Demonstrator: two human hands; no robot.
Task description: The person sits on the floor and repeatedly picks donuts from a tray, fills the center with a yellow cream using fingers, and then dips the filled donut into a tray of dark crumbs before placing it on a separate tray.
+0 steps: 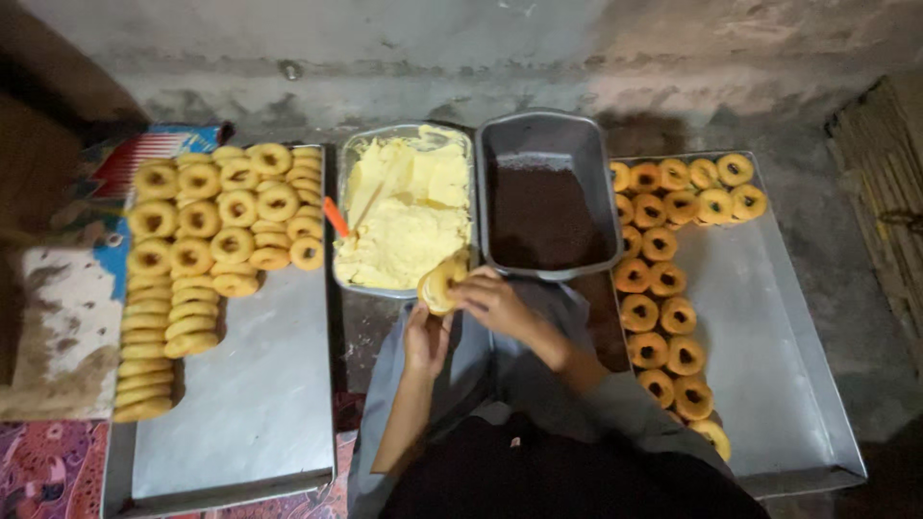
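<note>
Your left hand (426, 338) and right hand (497, 303) meet at the centre of the view, fingers pinching one ring-shaped pastry (440, 282) just at the near rim of the cream tray (404, 207). At one o'clock sits the dark filling pan (544, 197). At nine o'clock a metal tray (240, 404) carries plain rings; at three o'clock another tray (769, 317) carries filled ones.

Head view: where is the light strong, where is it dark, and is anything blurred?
Head view: dim overall; soft glare on the left tray and right tray; deep shadow in the left upper corner and on the dark clothing at the bottom; both hands, left hand and right hand, slightly soft.
</note>
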